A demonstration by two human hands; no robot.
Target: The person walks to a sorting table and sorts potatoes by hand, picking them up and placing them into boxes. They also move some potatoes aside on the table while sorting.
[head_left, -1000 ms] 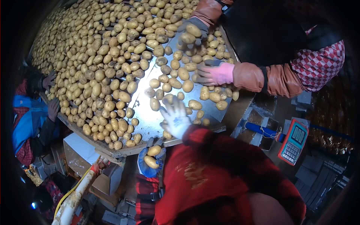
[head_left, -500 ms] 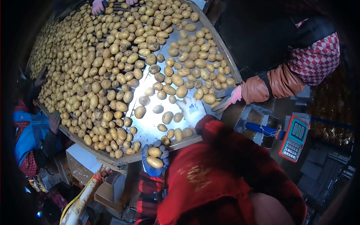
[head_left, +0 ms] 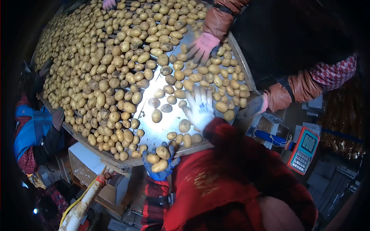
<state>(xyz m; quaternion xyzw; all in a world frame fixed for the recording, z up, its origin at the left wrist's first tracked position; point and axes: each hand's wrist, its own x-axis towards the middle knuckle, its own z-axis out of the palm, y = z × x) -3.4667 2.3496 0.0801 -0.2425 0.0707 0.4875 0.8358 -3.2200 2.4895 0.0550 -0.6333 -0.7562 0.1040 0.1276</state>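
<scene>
Over at the far left a co-worker in a blue jacket [head_left: 31, 129] is resting a dark-gloved hand [head_left: 58, 117] on the edge of the sorting table [head_left: 162, 130], which is carrying a thick spread of potatoes [head_left: 101, 100]. Coming across, the person's left hand [head_left: 158, 169], in a blue glove, is cupping three potatoes [head_left: 160, 159] palm-up just off the table's near edge, with its fingers curled round them. To its right and further in over the table, the right hand [head_left: 200, 107], in a white glove, is hovering with its fingers spread wide, and I can't see it gripping anything. A loose potato [head_left: 184, 126] is lying just beside that hand, toward the person. It is nearly round, and its longer axis is pointing roughly away from the person. The right hand is clearly nearer to it than the left. Further right, a co-worker's pink-gloved hand [head_left: 202, 45] is pressing on the pile, and a weighing scale [head_left: 304, 148] is sitting beyond the table.
</scene>
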